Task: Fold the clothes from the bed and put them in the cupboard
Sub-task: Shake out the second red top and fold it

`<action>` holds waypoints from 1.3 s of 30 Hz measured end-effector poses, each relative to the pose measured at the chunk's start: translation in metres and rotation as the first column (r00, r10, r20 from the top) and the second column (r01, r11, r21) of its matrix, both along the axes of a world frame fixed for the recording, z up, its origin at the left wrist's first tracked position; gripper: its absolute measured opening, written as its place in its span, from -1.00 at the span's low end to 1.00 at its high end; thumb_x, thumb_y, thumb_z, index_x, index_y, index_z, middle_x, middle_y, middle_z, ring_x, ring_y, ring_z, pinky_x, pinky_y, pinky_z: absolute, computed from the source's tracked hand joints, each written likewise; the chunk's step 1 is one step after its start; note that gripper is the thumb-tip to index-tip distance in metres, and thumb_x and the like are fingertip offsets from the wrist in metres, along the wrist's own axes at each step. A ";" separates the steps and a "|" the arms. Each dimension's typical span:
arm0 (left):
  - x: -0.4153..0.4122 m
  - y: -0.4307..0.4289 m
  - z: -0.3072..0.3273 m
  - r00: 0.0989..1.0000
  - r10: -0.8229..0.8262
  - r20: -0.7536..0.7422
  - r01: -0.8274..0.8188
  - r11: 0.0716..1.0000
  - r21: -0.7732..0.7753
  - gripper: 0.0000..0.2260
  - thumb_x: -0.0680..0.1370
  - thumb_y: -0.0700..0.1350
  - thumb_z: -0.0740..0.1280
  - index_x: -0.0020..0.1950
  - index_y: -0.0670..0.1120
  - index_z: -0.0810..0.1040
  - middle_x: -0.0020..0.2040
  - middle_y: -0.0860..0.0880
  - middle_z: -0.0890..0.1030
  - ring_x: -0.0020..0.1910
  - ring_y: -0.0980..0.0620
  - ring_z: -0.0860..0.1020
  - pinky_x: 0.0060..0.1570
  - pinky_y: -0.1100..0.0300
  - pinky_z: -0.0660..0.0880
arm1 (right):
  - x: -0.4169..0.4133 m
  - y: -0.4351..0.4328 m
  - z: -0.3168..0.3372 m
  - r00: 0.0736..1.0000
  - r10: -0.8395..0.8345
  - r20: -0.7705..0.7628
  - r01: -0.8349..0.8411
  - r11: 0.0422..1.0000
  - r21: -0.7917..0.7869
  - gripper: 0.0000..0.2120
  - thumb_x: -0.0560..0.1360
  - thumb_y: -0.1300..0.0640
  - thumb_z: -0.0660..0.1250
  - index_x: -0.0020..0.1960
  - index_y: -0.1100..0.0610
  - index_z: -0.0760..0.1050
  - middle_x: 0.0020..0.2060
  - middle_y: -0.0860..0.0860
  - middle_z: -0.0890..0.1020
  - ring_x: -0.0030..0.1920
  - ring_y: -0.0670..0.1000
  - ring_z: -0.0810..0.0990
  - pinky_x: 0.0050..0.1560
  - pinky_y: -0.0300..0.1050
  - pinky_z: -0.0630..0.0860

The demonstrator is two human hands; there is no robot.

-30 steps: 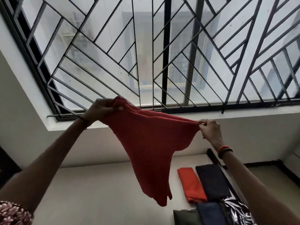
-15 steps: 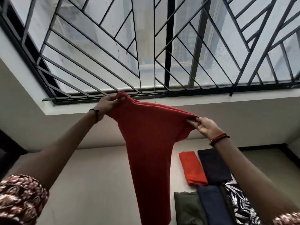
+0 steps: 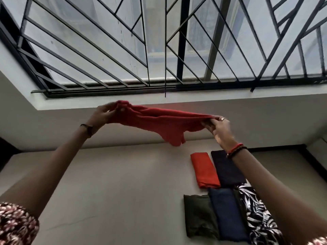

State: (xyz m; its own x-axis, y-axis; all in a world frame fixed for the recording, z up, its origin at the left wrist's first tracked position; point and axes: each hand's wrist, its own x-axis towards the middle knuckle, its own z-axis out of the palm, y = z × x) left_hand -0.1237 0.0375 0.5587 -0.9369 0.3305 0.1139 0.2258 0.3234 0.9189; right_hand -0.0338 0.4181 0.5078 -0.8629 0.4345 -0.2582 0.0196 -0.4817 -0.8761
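Note:
A red garment is stretched out in the air above the bed. My left hand grips its left end and my right hand pinches its right end. The cloth hangs almost level between them, with a short flap drooping near the middle. Folded clothes lie on the bed at the right: a red piece, a black piece, an olive piece, a navy piece and a black-and-white leaf-print piece.
A wide window with a black metal grille fills the wall beyond the bed. A dark bed frame edge runs along the right. The cupboard is out of view.
The long part of the red garment that hung down has swung up, so the cloth now lies nearly flat between my hands. Both hands sit lower in view.

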 end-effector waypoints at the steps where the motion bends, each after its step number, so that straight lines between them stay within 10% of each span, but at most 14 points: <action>1: 0.008 -0.009 -0.017 1.000 -0.018 -0.003 0.018 0.999 -0.044 -0.73 0.56 -0.29 0.25 0.25 -0.15 0.50 0.05 0.04 0.60 0.01 0.26 0.56 0.05 0.33 0.52 | 0.013 -0.005 -0.014 0.999 0.031 0.009 -0.031 0.999 0.042 -0.86 0.59 0.40 0.11 -0.07 0.28 0.41 -0.14 0.21 0.60 -0.15 0.09 0.67 -0.12 -0.11 0.65; 4: 0.035 -0.036 -0.078 0.996 -0.091 0.024 0.093 0.984 -0.149 -0.74 0.56 -0.26 0.28 0.25 -0.24 0.49 0.18 -0.12 0.53 0.08 0.36 0.51 0.12 0.43 0.44 | 0.047 -0.020 -0.071 0.991 0.107 0.078 -0.115 0.989 0.098 -0.82 0.59 0.41 0.12 -0.11 0.26 0.43 -0.23 0.17 0.65 -0.22 0.05 0.69 -0.20 -0.16 0.63; 8: 0.090 -0.072 -0.185 0.999 -0.050 -0.020 0.041 0.946 -0.321 -0.50 0.46 0.29 0.25 0.17 -0.05 0.57 0.20 0.30 0.50 0.11 0.41 0.45 0.09 0.50 0.37 | 0.106 -0.051 -0.175 0.928 0.194 0.319 -0.249 0.958 0.144 -0.84 0.55 0.44 0.17 -0.09 0.30 0.50 -0.28 0.12 0.68 -0.23 0.06 0.70 -0.26 -0.22 0.61; 14: 0.213 -0.138 -0.414 0.997 -0.021 -0.078 -0.030 0.797 -0.603 -0.72 0.48 0.24 0.17 0.09 0.19 0.52 0.26 0.11 0.52 0.06 0.16 0.46 -0.05 0.00 0.42 | 0.202 -0.096 -0.349 0.727 0.299 0.619 -0.582 0.746 0.323 -0.69 0.47 0.48 0.29 -0.26 0.14 0.62 -0.49 -0.06 0.61 -0.44 -0.19 0.56 -0.35 -0.31 0.51; 19: 0.308 -0.150 -0.513 0.988 0.118 -0.097 -0.152 0.737 -0.659 -0.72 0.49 0.18 0.12 0.03 0.09 0.50 0.23 0.00 0.46 0.16 -0.05 0.40 -0.05 -0.14 0.44 | 0.267 -0.117 -0.432 0.658 0.228 0.718 -0.705 0.523 0.479 -0.70 0.23 -0.15 0.55 -0.18 0.02 0.63 -0.17 0.07 0.49 -0.18 -0.24 0.52 -0.19 -0.42 0.42; 21: 0.328 -0.153 -0.540 0.985 0.167 -0.033 -0.142 0.703 -0.697 -0.78 0.44 0.07 0.16 0.02 0.09 0.48 0.25 -0.02 0.42 0.22 -0.10 0.37 -0.02 -0.24 0.45 | 0.282 -0.122 -0.441 0.680 0.248 0.690 -0.714 0.438 0.546 -0.82 0.28 0.02 0.57 -0.22 -0.16 0.61 -0.08 0.03 0.45 -0.12 -0.28 0.50 -0.13 -0.49 0.39; 23: 0.343 -0.156 -0.566 0.979 0.200 0.044 -0.106 0.679 -0.727 -0.76 0.43 0.00 0.15 0.07 0.09 0.46 0.29 -0.05 0.42 0.29 -0.14 0.33 0.04 -0.30 0.41 | 0.293 -0.114 -0.453 0.689 0.274 0.671 -0.725 0.266 0.635 -0.53 0.28 0.27 0.56 -0.20 -0.34 0.59 0.04 -0.07 0.43 -0.08 -0.19 0.51 -0.06 -0.43 0.41; 27: 0.357 -0.155 -0.599 0.908 0.362 0.212 -0.125 0.716 -0.686 -0.69 0.46 0.08 0.08 0.09 0.10 0.52 0.40 -0.14 0.40 0.43 -0.25 0.25 0.28 -0.33 0.18 | 0.271 -0.098 -0.457 0.721 0.365 0.589 -0.661 0.107 0.743 -0.88 0.39 -0.03 0.38 -0.07 -0.09 0.56 0.16 0.09 0.52 0.17 0.04 0.46 0.22 -0.30 0.32; 30: 0.355 -0.149 -0.601 0.841 0.445 0.307 -0.179 0.765 -0.619 -0.55 0.41 0.16 0.03 0.09 0.09 0.59 0.49 -0.07 0.24 0.51 -0.17 0.07 0.41 -0.22 -0.03 | 0.223 -0.087 -0.437 0.621 0.492 0.611 -0.702 0.002 0.712 -0.86 0.50 -0.17 0.25 0.00 -0.17 0.51 0.19 -0.16 0.56 0.29 -0.23 0.40 0.26 -0.42 0.28; 33: 0.350 -0.147 -0.599 0.803 0.476 0.359 -0.225 0.799 -0.558 -0.46 0.35 0.27 0.03 0.22 0.13 0.50 0.51 0.05 0.13 0.52 -0.05 -0.03 0.44 -0.12 -0.12 | 0.164 -0.086 -0.419 0.476 0.530 0.701 -0.777 -0.119 0.618 -0.74 0.51 0.06 0.30 0.00 -0.35 0.49 -0.13 -0.29 0.63 -0.03 -0.33 0.56 -0.06 -0.45 0.44; 39: 0.344 -0.147 -0.598 0.710 0.516 0.479 -0.319 0.843 -0.434 -0.45 0.34 0.34 0.11 0.25 0.13 0.44 0.47 0.22 0.08 0.48 0.20 -0.11 0.42 0.13 -0.26 | 0.026 -0.123 -0.414 0.326 0.569 0.755 -0.762 -0.315 0.566 -0.87 0.53 0.25 0.32 -0.03 0.03 0.51 -0.19 0.02 0.62 -0.21 -0.26 0.53 -0.11 -0.33 0.42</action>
